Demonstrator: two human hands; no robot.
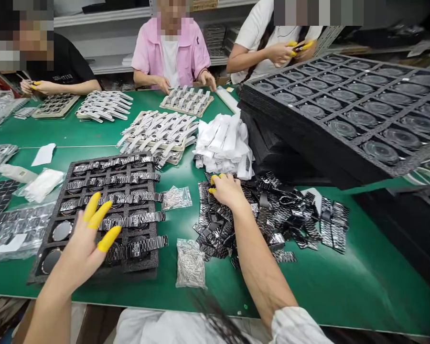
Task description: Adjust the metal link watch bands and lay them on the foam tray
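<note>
My left hand (88, 239) hovers over a black foam tray (152, 265), fingers spread and holding nothing, with yellow finger cots on its tips. Rows of watches fitted with black metal bands (139, 220) lie across the tray's compartments. At its left front, round watch heads (62, 231) sit in their slots without visible bands. My right hand (227, 191), also in yellow cots, reaches into a heap of black metal watch bands (265, 210). Its fingers are bent closed on a band at the heap's upper left; the hand itself hides part of that grip.
Small bags of metal pins (190, 263) lie between tray and heap. White wrapped pieces (224, 143) are piled behind. Tall stacked black foam trays (344, 105) stand at right. White-banded watches (161, 134) fill trays farther back. Three co-workers (172, 57) sit across the green table (344, 286).
</note>
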